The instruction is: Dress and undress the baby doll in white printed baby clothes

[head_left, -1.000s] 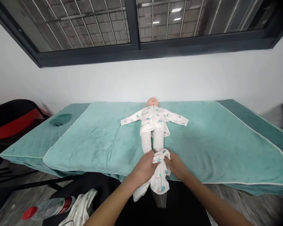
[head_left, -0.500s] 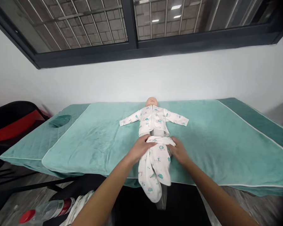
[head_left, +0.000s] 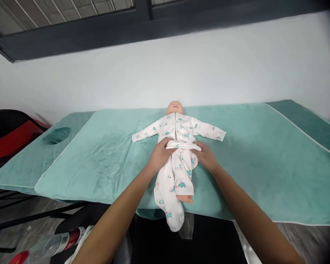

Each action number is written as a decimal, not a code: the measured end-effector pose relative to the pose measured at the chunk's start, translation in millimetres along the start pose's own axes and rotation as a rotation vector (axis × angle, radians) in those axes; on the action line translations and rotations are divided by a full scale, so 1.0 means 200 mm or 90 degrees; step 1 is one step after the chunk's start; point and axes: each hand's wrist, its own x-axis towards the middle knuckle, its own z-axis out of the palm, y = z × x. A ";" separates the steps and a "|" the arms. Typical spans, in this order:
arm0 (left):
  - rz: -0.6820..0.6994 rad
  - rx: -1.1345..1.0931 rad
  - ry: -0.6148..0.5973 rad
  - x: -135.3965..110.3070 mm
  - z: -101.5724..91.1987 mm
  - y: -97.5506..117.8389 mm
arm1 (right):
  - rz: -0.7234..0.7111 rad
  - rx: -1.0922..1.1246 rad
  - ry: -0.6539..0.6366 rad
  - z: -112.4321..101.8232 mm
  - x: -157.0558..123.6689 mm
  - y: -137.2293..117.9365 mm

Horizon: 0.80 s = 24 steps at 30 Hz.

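A baby doll (head_left: 175, 107) lies on its back on the green-covered bed, head toward the wall. It wears a white printed jacket (head_left: 167, 126) with both sleeves spread out. My left hand (head_left: 160, 156) and my right hand (head_left: 205, 154) grip the two sides of the waistband of white printed baby pants (head_left: 181, 165), level with the jacket's hem. One bare foot (head_left: 185, 198) shows below the leg on the right. The other pant leg hangs long past the bed's front edge, and the foot inside is hidden.
The bed (head_left: 104, 146) has a face hole (head_left: 57, 135) at its left end. A black and red chair (head_left: 13, 137) stands at the left. A red-capped plastic bottle (head_left: 49, 245) lies at lower left. A white wall (head_left: 165, 73) and window frame (head_left: 79, 36) rise behind.
The waistband has moved up the doll to the jacket hem, both hands with it. A bare foot now shows out of the right pant leg. The view has tilted down.
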 end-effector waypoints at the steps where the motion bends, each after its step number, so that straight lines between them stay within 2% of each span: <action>1: 0.008 0.014 0.008 0.02 0.02 0.00 | 0.004 0.017 0.017 0.00 0.00 0.01; 3: 0.004 0.038 0.011 0.05 0.05 0.02 | 0.009 0.064 0.046 -0.01 0.00 0.03; 7: -0.024 0.014 -0.052 0.07 0.05 0.01 | 0.004 0.163 0.048 -0.04 0.00 0.03; 9: -0.031 -0.080 -0.091 0.04 0.03 -0.03 | -0.010 0.181 0.031 -0.04 -0.01 0.02; 11: -0.053 -0.232 -0.112 0.01 0.00 -0.10 | -0.021 0.168 0.011 -0.05 -0.03 0.00; 13: -0.090 -0.404 -0.087 -0.02 -0.02 -0.19 | -0.020 0.146 -0.031 -0.06 -0.05 -0.02; 15: -0.118 -0.549 -0.014 -0.04 -0.04 -0.28 | -0.013 0.138 -0.090 -0.06 -0.06 -0.04; 17: -0.125 -0.638 0.049 -0.04 -0.04 -0.34 | -0.009 0.135 -0.134 -0.05 -0.07 -0.05; 20: -0.129 -0.677 0.078 -0.03 -0.04 -0.37 | 0.005 0.121 -0.140 -0.04 -0.08 -0.05; 22: -0.133 -0.687 0.064 -0.03 -0.04 -0.38 | 0.027 0.143 -0.124 -0.05 -0.10 -0.06; 24: -0.131 -0.707 0.054 -0.04 -0.04 -0.38 | 0.062 0.194 -0.142 -0.07 -0.11 -0.10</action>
